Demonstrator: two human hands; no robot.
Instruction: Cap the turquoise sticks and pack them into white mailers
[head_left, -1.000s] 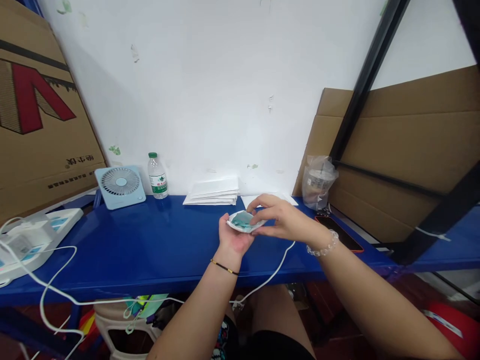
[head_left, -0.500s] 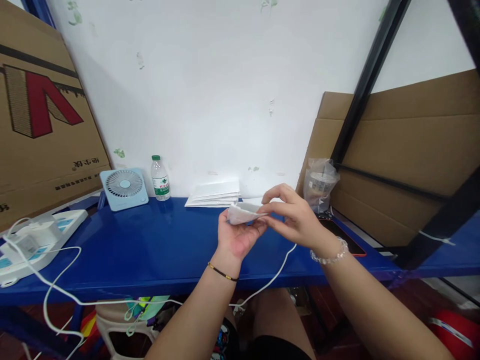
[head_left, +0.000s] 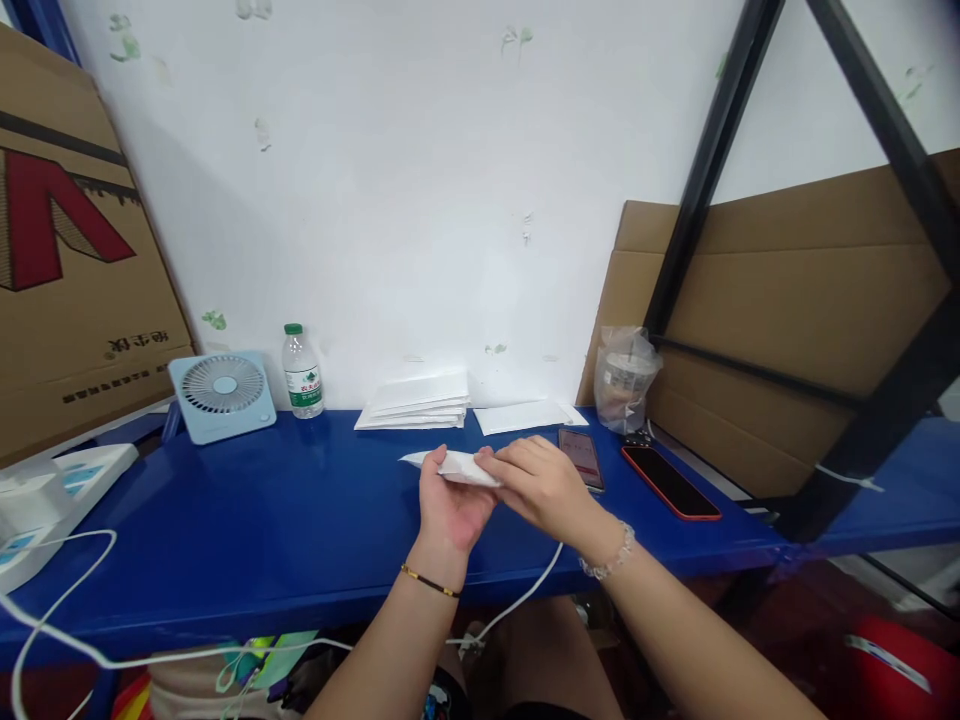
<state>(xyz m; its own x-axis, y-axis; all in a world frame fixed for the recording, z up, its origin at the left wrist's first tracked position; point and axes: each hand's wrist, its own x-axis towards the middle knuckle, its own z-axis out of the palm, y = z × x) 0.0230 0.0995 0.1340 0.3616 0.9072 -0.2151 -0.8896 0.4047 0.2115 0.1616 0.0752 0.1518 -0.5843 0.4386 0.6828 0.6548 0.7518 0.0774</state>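
A small white paper envelope [head_left: 463, 468] is held just above the front half of the blue table, tilted and seen nearly edge-on. My left hand [head_left: 452, 515] supports it from below, palm up, with the thumb over its near left side. On the right end of the envelope, my right hand [head_left: 546, 488] is closed, its fingers pressed together along the edge. Behind the hands, a stack of similar white envelopes [head_left: 416, 400] lies against the wall. One more flat white envelope or sheet [head_left: 525, 416] rests to the right of that stack.
On the blue table [head_left: 300, 520] stand a light blue fan [head_left: 223, 395] and a water bottle [head_left: 304, 378] at left. A phone [head_left: 581, 458], an orange-edged phone [head_left: 669, 482] and a bagged cup [head_left: 626, 380] are at right. A white power strip [head_left: 82, 495] and cable [head_left: 187, 655] lie left.
The envelope's mouth, spread apart before, now looks flattened. My right hand has closed down onto its right end. The view has shifted, showing both phones and the flat white piece more fully.
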